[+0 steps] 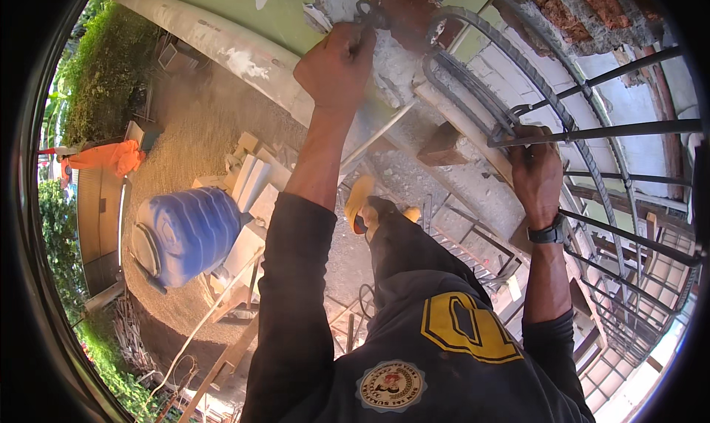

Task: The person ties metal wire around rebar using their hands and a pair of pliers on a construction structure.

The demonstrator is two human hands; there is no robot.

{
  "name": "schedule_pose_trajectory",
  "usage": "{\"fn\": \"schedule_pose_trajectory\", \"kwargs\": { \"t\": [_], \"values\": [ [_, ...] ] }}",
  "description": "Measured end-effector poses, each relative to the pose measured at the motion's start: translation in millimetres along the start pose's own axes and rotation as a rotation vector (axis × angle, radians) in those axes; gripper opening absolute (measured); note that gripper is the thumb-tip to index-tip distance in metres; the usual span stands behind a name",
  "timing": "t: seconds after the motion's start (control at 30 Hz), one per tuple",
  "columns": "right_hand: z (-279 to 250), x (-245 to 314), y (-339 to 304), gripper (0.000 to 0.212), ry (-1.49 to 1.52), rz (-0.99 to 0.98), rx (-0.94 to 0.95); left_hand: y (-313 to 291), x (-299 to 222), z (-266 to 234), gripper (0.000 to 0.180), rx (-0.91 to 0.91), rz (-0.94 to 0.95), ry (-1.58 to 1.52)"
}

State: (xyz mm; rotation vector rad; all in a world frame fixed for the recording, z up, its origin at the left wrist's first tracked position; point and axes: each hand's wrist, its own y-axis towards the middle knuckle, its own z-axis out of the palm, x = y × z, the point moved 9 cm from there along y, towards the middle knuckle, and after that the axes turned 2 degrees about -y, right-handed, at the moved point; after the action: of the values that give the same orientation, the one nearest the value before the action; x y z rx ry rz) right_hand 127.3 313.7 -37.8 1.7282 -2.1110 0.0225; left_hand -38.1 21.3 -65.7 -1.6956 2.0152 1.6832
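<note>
Fisheye view from the head
It faces steeply down, left hand (336, 69) and right hand (537, 170) near, the ground (194, 138) well below.

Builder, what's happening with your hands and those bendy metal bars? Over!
Left hand curled shut beside rough mortar. Right hand at bent steel rods, grip unclear. Rebar cage crowding right side.

The ground below me, a sandy brown stretch of bare earth (177, 138), carries a big blue ribbed plastic barrel (194, 231); from here I can't tell if it stands or lies. Beside it sits an untidy heap of pale, straight-edged rectangular blocks (254, 180). Thin brown sticks (133, 338) lie bunched further along. Toward the middle, the ground turns to grey, dusty, rubble-strewn floor (414, 170).
</note>
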Motion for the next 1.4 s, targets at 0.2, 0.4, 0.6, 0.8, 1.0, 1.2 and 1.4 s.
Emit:
{"fn": "schedule_pose_trajectory", "kwargs": {
  "t": [0.2,0.4,0.6,0.8,1.0,1.2,1.4],
  "values": [
    [1,-2,0,0.017,-0.015,0.006,0.03,-7,-6,4,0.014,0.075,0.046,0.002],
    [-1,0,0,0.019,0.019,0.01,0.043,-8,-15,8,0.013,0.077,0.127,-0.016],
    [-1,5,4,0.021,0.042,0.042,0.092,-8,-14,3,0.011,0.069,0.111,-0.066],
    [1,1,-2,0.025,0.096,0.142,0.054,-15,-3,5,0.014,0.017,0.017,-0.103],
    [9,-6,-4,0.026,0.172,0.188,0.121,-11,-1,9,0.007,0.051,-0.02,-0.093],
    [15,-15,-11,0.028,0.312,0.241,0.084,-7,-2,10,0.007,0.032,-0.061,-0.131],
    [12,-9,-4,0.027,0.186,0.166,0.122,-2,-12,5,0.008,0.039,0.005,-0.115]
  ]
}}
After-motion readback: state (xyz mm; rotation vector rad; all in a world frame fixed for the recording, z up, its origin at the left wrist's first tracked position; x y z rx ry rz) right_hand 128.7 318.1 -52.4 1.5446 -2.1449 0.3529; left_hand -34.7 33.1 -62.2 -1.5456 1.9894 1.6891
